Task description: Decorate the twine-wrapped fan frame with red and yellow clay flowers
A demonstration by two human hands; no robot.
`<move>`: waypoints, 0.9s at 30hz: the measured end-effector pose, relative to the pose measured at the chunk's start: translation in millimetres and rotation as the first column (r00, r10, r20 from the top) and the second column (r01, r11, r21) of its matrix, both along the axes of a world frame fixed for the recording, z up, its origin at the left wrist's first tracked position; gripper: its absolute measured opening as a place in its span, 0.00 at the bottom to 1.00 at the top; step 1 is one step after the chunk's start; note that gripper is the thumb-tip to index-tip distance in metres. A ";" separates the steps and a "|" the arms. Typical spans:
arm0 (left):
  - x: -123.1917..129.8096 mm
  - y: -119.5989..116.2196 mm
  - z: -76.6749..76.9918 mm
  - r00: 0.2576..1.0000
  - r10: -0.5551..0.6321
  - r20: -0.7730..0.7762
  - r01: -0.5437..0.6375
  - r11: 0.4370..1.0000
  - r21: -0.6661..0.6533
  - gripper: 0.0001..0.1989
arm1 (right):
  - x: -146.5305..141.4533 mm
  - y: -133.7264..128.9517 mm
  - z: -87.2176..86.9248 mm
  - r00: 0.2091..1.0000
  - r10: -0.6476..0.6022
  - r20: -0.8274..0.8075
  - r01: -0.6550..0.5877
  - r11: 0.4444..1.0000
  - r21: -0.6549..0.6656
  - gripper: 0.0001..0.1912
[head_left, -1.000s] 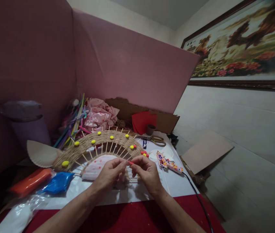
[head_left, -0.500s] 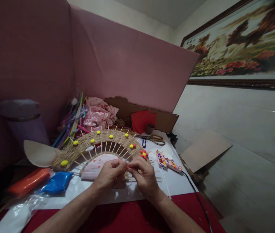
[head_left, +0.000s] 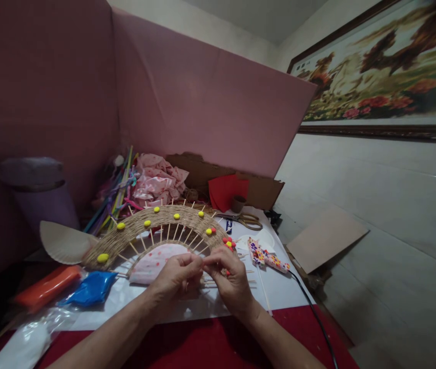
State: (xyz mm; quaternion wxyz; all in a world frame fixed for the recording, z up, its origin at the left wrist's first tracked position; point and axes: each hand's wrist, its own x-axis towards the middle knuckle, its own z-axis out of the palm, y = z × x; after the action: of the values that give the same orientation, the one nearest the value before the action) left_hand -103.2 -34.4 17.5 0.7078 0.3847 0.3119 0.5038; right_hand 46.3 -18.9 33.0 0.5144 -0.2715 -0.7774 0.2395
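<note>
Clock directions run from where the fingertips meet, with twelve straight away from the person. Nearest is the red-covered worktop [head_left: 187, 346], with a white pack [head_left: 25, 341] at eight o'clock. Above it, the left hand [head_left: 176, 275] and right hand [head_left: 232, 282] meet tip to tip, thumbs and forefingers pinched together; anything small between them is covered by the fingers. A red bit [head_left: 227, 273] shows by the right hand, but I cannot tell whether it is held or lies behind.

A blue pack [head_left: 91, 288] and an orange pack [head_left: 50, 287] lie towards nine o'clock, the glue gun [head_left: 268, 259] at three.

Just beyond the hands, the fan [head_left: 168, 215] arches from ten o'clock round to one. Yellow dots [head_left: 147, 223] sit along its woven band; at one o'clock a flower [head_left: 229, 243] has red petals round its centre, and the neighbouring dot has a single red piece beside it.

The step in hand looks like shaping a small piece by fingertip. The next move, I judge, calls for a light, even pinch that does not flatten it, and for the forearms to stay off the fan's thin sticks. Farther off are the scissors [head_left: 249, 220] at one o'clock and red paper [head_left: 225, 192] past twelve.
</note>
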 end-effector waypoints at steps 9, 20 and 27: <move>-1.4 1.5 -0.9 1.000 0.017 -0.021 -0.016 1.000 0.009 0.20 | 0.5 -1.6 -1.7 0.999 0.031 0.026 -0.030 0.999 -0.024 0.09; 1.5 -3.2 6.4 0.991 0.030 0.128 -0.012 0.991 -0.134 0.16 | -3.0 -4.3 -0.8 0.998 -0.052 0.018 0.053 0.998 -0.017 0.05; -0.3 -5.3 12.6 0.966 0.109 0.233 -0.075 0.986 -0.148 0.09 | -1.4 -8.6 -0.8 0.996 -0.020 0.092 0.016 0.999 0.043 0.07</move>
State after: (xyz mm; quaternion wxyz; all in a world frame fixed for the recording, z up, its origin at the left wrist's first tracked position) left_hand -103.4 -39.8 30.1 0.7409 0.2564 0.2755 0.5563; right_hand 44.9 -27.5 32.2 0.4856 -0.2782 -0.8028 0.2057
